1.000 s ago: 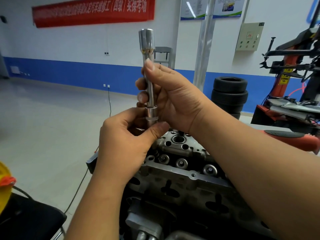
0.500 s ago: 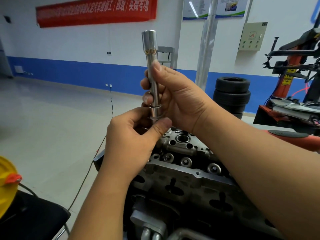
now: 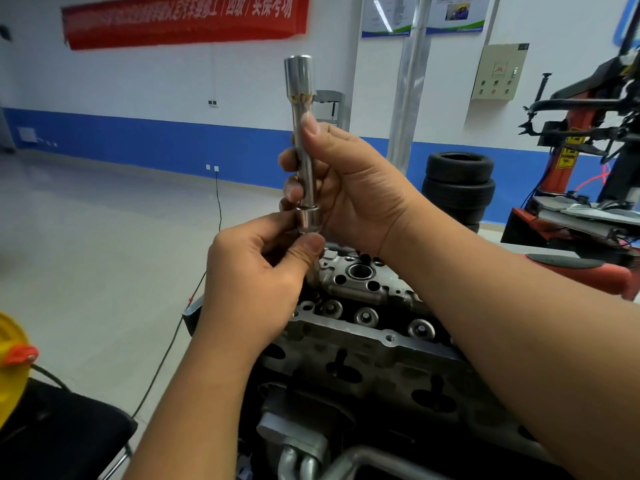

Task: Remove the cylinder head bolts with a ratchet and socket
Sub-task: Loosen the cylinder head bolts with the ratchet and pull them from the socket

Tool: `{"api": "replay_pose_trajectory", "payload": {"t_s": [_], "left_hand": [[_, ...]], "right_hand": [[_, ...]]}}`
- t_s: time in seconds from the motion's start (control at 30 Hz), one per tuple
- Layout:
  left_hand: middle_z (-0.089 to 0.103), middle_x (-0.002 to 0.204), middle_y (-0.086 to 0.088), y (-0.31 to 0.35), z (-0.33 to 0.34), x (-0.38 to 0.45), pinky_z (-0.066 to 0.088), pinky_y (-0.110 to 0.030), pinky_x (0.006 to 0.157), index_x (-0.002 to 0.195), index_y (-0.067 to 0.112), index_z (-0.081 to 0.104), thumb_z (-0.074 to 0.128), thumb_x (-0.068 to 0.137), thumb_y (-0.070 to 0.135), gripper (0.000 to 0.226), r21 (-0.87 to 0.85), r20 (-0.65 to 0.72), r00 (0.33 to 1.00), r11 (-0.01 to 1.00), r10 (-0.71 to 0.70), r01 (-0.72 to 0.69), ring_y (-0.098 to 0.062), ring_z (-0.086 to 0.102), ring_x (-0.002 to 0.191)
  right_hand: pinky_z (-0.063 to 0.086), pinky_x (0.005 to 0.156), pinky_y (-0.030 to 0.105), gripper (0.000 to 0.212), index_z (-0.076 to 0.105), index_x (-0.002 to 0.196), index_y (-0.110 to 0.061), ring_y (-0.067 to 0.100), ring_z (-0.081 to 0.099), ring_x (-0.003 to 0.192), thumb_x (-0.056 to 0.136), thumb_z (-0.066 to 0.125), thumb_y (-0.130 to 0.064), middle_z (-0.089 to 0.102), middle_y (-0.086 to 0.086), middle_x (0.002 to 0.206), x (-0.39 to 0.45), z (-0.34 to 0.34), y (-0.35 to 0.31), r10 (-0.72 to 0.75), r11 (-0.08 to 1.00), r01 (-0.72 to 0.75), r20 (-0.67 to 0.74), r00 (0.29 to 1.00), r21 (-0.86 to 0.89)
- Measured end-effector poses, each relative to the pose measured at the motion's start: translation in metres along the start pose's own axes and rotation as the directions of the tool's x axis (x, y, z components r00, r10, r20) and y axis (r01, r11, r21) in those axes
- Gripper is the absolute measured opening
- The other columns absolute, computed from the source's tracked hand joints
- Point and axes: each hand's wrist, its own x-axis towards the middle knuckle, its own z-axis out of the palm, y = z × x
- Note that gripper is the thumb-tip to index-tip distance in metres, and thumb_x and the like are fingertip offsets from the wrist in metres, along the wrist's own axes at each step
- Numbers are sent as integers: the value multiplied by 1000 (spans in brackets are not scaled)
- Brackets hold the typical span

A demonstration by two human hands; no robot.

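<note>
banner (image 3: 183, 19): red, on the white wall
tyres (image 3: 459, 187): black stack by the blue wall band
control box (image 3: 498, 71): beige, wall-mounted
tyre changer (image 3: 588, 140): red and black, right
chair seat (image 3: 62, 434): black, bottom left

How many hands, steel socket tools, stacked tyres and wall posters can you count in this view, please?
Bare hands: 2, left hand and right hand
Upright silver steel socket extension: 1
Stacked black rubber tyres: 3 showing
Blue-edged wall posters: 2
Total: 8
</note>
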Motion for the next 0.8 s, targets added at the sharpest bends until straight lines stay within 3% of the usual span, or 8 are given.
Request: {"api": "replay_pose_trajectory", "payload": {"t_s": [0.17,0.3,0.5,0.57,0.7,0.8], "left_hand": [[81,98,1,3,-9,3,64,-53,87,110,34,76,58,97,34,22,-115,205,974,986,-93,118,-21,79,93],[80,83,-2,2,-8,4,64,-55,81,101,30,72,67,89,33,13,-58,110,992,996,-67,74,-24,79,77],[79,79,11,-1,-2,1,64,-40,74,87,37,75,80,77,40,12,-9,-30,999,1000,-30,29,-11,78,73],[80,82,12,-2,-3,2,63,-41,78,93,38,78,79,78,44,16,4,-10,1000,1000,-26,26,-10,78,78],[81,95,1,-3,-8,3,61,-53,90,109,39,74,64,93,43,19,-83,191,979,992,-76,93,-21,79,93],[80,88,-1,-3,-8,3,63,-55,85,105,39,73,64,91,37,16,-60,141,989,996,-49,58,-23,79,85]], "right_hand": [[50,64,30,19,58,93,-14,15,66,62,104,54,-29,71,1,79,0,2,-3,-16,998,16,4,1000,-65],[53,67,29,27,62,99,-13,17,67,66,109,46,-31,71,0,82,-1,5,-4,14,999,-13,33,999,-47],[53,74,34,29,62,99,-14,16,67,60,105,50,-40,74,1,79,-5,5,-5,73,997,-73,11,997,-16],[50,75,37,25,57,97,-16,16,66,59,104,52,-40,73,0,78,-5,4,-5,47,998,-48,-13,999,-47],[50,67,32,30,58,94,-16,17,67,63,107,47,-40,72,0,79,-4,5,-6,42,996,-42,-6,999,-80],[55,64,29,37,62,96,-13,17,66,63,109,42,-41,73,2,80,-2,6,-5,61,998,-60,23,998,-32]]}}
